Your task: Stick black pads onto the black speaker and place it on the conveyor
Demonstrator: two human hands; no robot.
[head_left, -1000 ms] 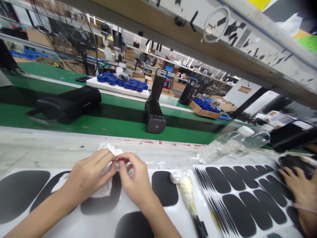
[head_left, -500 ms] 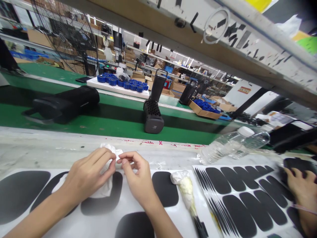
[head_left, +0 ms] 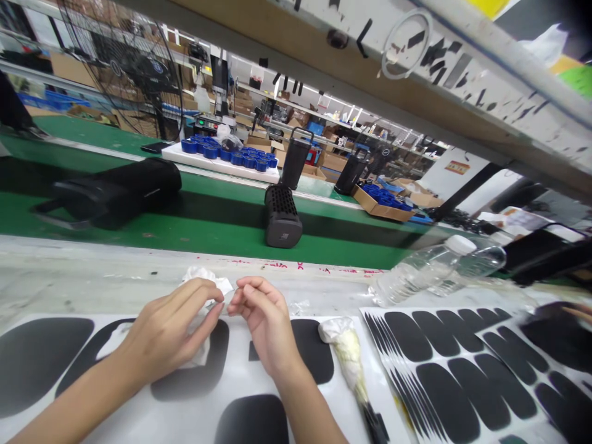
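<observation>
My left hand (head_left: pixel 173 327) and my right hand (head_left: pixel 266 324) are raised over a white sheet with large black rounded shapes (head_left: pixel 252 419). Thumb and fingers of the left hand pinch a thin, pale see-through strip (head_left: pixel 229 295). Its other end reaches the curled fingertips of my right hand, which are also closed. Crumpled white tissue (head_left: pixel 201 273) lies behind the left hand, partly covered by it. A small dark rectangle (head_left: pixel 253 351) shows beside my right wrist. To the right lies a dark-handled tool with its head wrapped in white and yellowish material (head_left: pixel 349 357).
Black cylindrical speakers (head_left: pixel 283 216) sit on the green conveyor belt (head_left: pixel 222 225) ahead. Clear plastic bottles (head_left: pixel 425 268) lie to the right, behind stacked sheets of black shapes (head_left: pixel 444 394). A shelf beam (head_left: pixel 370 80) crosses overhead. Another person's hand (head_left: pixel 580 311) shows at the right edge.
My hands have drawn slightly apart, showing the thin strip between them. The speakers on the belt have shifted a little left. The other person's hand has moved up and right, mostly out of view.
</observation>
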